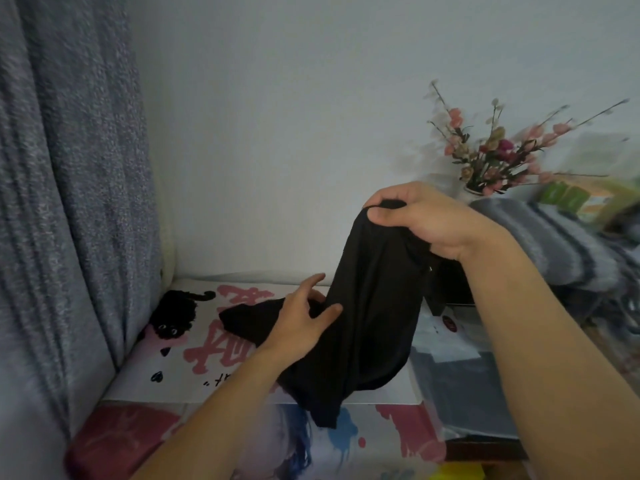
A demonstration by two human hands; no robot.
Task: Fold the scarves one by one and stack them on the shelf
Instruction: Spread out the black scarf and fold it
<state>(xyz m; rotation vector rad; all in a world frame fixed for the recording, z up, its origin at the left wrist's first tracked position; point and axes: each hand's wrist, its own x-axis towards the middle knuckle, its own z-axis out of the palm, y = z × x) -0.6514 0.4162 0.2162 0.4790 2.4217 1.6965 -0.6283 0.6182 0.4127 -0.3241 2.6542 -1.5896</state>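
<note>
- Head view, count: two hands, one black scarf (374, 306), one grey scarf (540, 237), one vase of flowers (491, 150), one curtain (69, 202), one printed box (194, 348).
- Right hand (426, 223): raised near the middle of the view, fingers curled over the top end of the black scarf, thumb pressing the bunched cloth against them; a firm grip.
- Left hand (304, 317): lower and further left, fingers spread and only slightly bent, palm against the hanging cloth; the thumb lies on the near face and the fingertips reach onto the cloth behind. Whether it pinches or merely rests there cannot be told.
- Black scarf: hangs from the right hand's grip, slants down and to the left past the left hand, and ends in a loose fold over the front edge of the box. A second tail trails left from under the left hand and lies on the box top.
- Grey scarf: heaped at the right, behind the right wrist, well apart from both hands.
- Flowers: stand behind the grey scarf, against the wall.
- Curtain: hangs at the left, touching the box's left side.
</note>
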